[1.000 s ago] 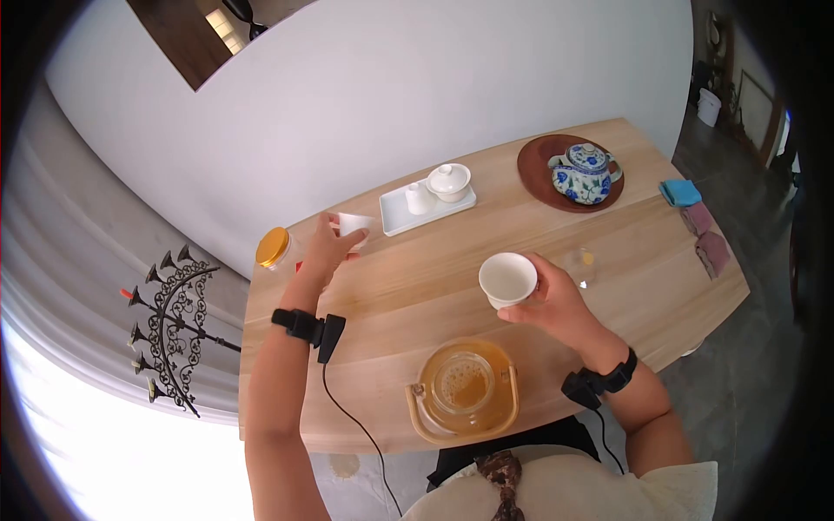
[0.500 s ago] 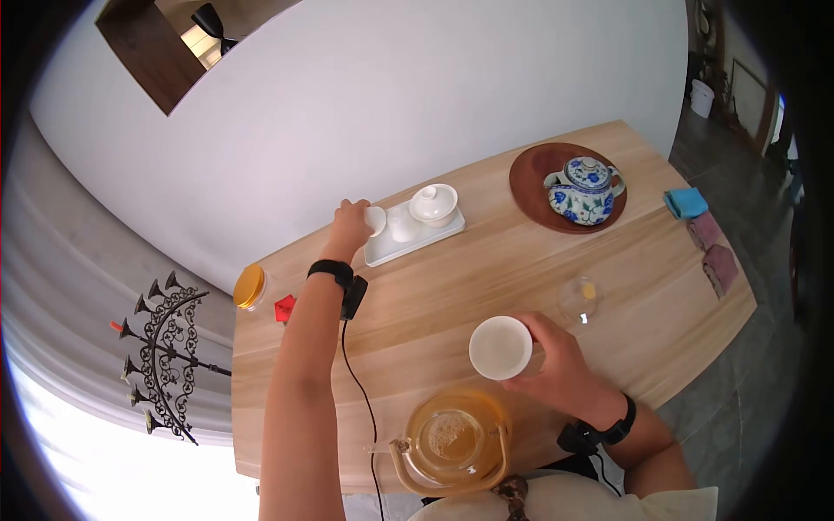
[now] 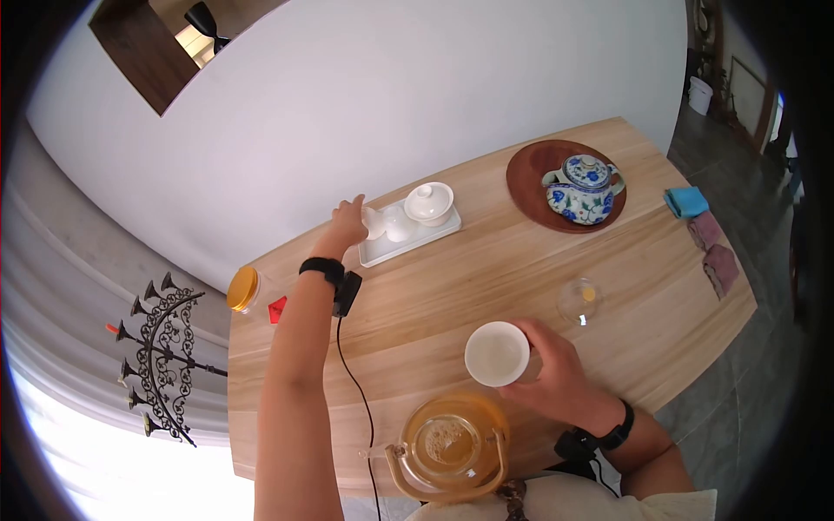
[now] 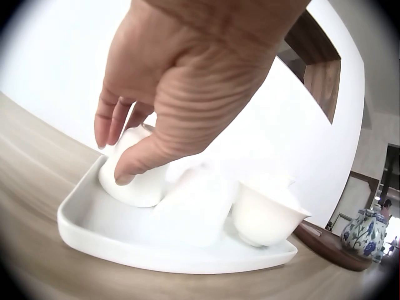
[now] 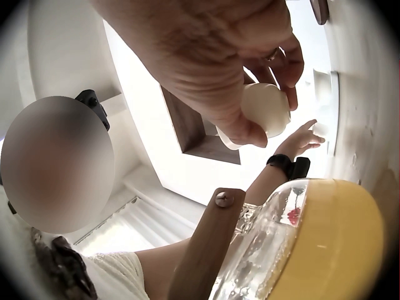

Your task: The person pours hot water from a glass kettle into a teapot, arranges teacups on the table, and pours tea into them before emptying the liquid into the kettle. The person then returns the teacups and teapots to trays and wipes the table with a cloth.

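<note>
At the left end of the white tray (image 3: 413, 246), the left hand (image 3: 349, 224) has its thumb and fingers round a white cup (image 4: 134, 181) that rests on the tray, upside down. Beside it stand another white cup (image 3: 399, 224) and a lidded white bowl (image 3: 429, 204). The right hand (image 3: 556, 373) holds a white cup (image 3: 497, 354) by its side above the table, its mouth facing the head camera. Just below that cup is a glass teapot (image 3: 447, 441) of amber liquid with a raised handle.
A blue-and-white teapot (image 3: 580, 193) sits on a round brown plate (image 3: 526, 184). Folded cloths (image 3: 686, 203) lie at the right edge, a small glass dish (image 3: 579, 302) right of centre. A yellow-lidded jar (image 3: 244, 289) and red item (image 3: 277, 309) are at left.
The left hand has carried its cup right and back onto the tray's left end. The right hand, still holding its cup, has come nearer the body. The head view has shifted.
</note>
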`<state>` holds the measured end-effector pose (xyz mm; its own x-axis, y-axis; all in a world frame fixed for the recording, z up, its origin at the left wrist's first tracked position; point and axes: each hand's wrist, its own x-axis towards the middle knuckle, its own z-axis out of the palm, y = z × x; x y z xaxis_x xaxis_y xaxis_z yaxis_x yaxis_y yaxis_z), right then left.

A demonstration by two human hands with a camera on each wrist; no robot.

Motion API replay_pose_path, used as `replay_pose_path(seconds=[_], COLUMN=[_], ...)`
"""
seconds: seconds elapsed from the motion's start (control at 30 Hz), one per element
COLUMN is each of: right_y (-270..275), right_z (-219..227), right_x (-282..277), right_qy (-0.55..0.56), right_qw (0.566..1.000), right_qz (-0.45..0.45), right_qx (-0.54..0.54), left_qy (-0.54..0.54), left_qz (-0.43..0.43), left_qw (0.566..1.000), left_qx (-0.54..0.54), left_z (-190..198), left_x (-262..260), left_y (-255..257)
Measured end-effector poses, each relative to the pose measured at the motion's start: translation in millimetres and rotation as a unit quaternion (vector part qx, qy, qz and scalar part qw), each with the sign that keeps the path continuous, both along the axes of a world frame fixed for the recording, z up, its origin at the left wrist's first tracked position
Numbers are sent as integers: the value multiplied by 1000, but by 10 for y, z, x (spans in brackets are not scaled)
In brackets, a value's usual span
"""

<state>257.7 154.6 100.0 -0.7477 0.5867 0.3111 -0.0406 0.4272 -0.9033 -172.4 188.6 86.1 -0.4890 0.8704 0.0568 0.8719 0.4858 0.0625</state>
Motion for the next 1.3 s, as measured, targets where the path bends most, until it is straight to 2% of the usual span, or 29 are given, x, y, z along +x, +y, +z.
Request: replay_pose_path(seconds=[0.03, 0.1, 0.13, 0.2, 0.23, 0.3, 0.33, 0.37, 0.4, 0.47, 0.5, 0.53, 0.57, 0.67, 0.73, 0.8, 0.87, 0.9, 1.0, 1.07, 1.1, 1.17, 1.23, 1.3], right_y=[0, 10, 6, -9, 3, 32, 6, -28, -47, -15, -4, -9, -16, -26, -15, 15, 41, 47, 15, 1, -8, -23, -24, -16], right_z=[2, 20, 26, 45, 26, -48, -56, -61, -65, -121, -129, -112, -93, -62, -75, -108, -91, -76, -3, -47, -69, -81, -75, -61], right_x=[4, 4, 3, -11, -15, -23, -45, -65, -83, -96, -91, -86, -85, -89, -78, -64, -40, -25, 16, -1, -5, -4, 2, 8], right_qy=[1, -4, -2, 41, 43, 73, 73, 127, 180, 177, 175, 176, 182, 188, 186, 91, 60, 30, -24, -8, 6, 11, 13, 4], right_qw=[1000, 999, 999, 991, 991, 978, 978, 966, 950, 954, 957, 957, 953, 944, 939, 993, 997, 998, 999, 997, 994, 993, 992, 989], right_qz=[-2, -8, -8, 4, 6, 72, 76, 85, 93, 121, 143, 142, 148, 147, 140, -3, -26, -47, -32, -24, -14, -5, 5, 23], right_qx=[-1, -39, -41, -128, -128, -179, -178, -208, -236, -208, -182, -180, -194, -230, -255, -76, -42, -3, 32, 68, 105, 114, 122, 144], left_qy=[1, -26, -90, -241, -372, -583, -623, -659, -658, -701, -700, -722, -743, -772, -769, -767, -655, -594, -367, -247, -248, -58, -46, 16], left_qz=[-2, -27, -40, -88, -122, -187, -226, -264, -264, -283, -285, -281, -276, -249, -231, -212, -131, -89, 42, 112, 111, 69, 75, 66], left_qw=[1000, 989, 982, 952, 915, 791, 747, 699, 700, 637, 638, 617, 595, 573, 589, 602, 744, 797, 910, 947, 947, 991, 994, 998], left_qx=[-1, 143, 162, 167, 96, -17, -54, -90, -85, -146, -145, -137, -129, -116, -91, -66, 12, 62, 188, 173, 171, 94, 70, 9], left_z=[51, 164, 284, 449, 576, 705, 693, 675, 681, 691, 683, 676, 672, 649, 651, 669, 727, 674, 554, 617, 563, 394, 419, 407], left_x=[39, 141, 335, 770, 1030, 1517, 1709, 1869, 2000, 2190, 2241, 2284, 2315, 2347, 2306, 2181, 1868, 1624, 902, 612, 396, 31, 98, 142], left_y=[-54, -190, -279, -497, -619, -848, -926, -988, -1036, -1097, -1109, -1115, -1116, -1095, -1083, -1039, -894, -810, -568, -483, -445, -339, -256, -185])
